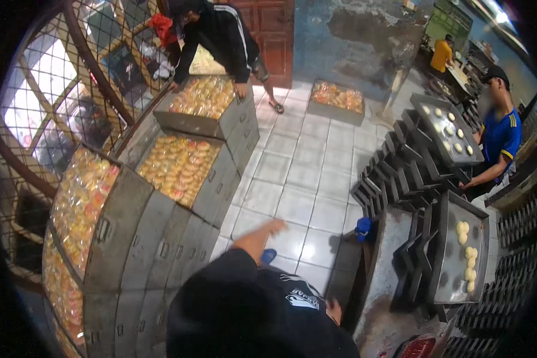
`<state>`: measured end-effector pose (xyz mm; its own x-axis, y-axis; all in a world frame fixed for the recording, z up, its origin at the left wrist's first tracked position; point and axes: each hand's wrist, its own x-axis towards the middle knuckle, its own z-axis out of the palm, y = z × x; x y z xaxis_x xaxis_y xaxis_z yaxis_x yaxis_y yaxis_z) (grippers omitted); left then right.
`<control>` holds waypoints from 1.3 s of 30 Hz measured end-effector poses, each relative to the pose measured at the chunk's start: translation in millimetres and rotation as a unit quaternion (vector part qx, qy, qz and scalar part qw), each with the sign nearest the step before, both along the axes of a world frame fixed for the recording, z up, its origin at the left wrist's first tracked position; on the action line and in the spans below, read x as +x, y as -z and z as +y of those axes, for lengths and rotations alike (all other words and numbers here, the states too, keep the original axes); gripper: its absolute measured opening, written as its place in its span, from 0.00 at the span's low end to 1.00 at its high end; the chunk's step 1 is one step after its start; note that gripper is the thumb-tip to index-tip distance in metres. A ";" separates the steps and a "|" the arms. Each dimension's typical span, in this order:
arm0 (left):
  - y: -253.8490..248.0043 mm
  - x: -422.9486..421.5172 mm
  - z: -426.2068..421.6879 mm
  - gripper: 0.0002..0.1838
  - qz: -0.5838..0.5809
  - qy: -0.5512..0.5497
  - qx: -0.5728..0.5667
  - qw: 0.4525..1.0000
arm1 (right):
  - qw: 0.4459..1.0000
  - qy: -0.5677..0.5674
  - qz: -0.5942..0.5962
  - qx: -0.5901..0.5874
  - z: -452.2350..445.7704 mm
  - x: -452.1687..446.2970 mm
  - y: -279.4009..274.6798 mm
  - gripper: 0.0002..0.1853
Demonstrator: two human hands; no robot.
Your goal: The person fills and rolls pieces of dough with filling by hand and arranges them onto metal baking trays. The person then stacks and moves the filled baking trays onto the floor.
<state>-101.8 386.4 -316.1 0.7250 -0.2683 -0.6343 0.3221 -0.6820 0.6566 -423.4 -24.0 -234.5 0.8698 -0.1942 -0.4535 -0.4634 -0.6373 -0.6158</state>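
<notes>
1. Lower left: metal bins point(122, 238) nearest the left hand stand stacked, topped with clear-wrapped buns point(86, 179); the dark lens border cuts off their outer edge.
2. Left of upper centre: an open bin point(218, 182) holds rows of buns. Behind it, a person in a black jacket point(212, 42) bends with both hands at another filled bin point(188, 122).
3. Centre: the left hand point(273, 228) reaches out over the tiled floor point(292, 206), bare forearm raised, fingers loosely apart though blurred.
4. Lower centre: the right hand point(334, 311) hangs low beside the bench point(383, 250), partly hidden by the dark sleeve; I cannot tell whether it grips anything.
5. Right: dough balls point(471, 262) lie on the lower tray point(450, 256), more on the upper tray point(423, 98), which partly hides a person in a blue shirt point(501, 137).
</notes>
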 end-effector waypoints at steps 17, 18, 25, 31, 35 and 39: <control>-24.7 34.1 169.1 0.44 0.045 -0.177 0.028 0.983 | 0.997 0.037 0.064 -0.002 100.9 -14.7 80.0 0.27; -23.6 32.4 175.1 0.44 0.053 -0.197 0.011 0.979 | 0.999 0.023 0.034 -0.011 101.3 -13.4 88.6 0.28; -10.4 7.0 193.3 0.40 0.065 -0.239 -0.034 0.968 | 0.987 0.105 0.089 0.087 108.0 26.7 37.4 0.26; -10.6 -24.3 183.4 0.39 0.091 -0.231 -0.019 0.968 | 0.992 0.040 0.116 0.016 65.5 7.1 97.7 0.23; -14.3 -49.0 168.0 0.42 0.082 -0.317 -0.019 0.945 | 0.991 0.021 0.131 0.027 55.0 10.0 99.3 0.22; -24.6 -58.4 153.4 0.44 0.060 -0.344 -0.013 0.937 | 0.990 0.003 0.135 0.043 39.7 12.0 103.8 0.22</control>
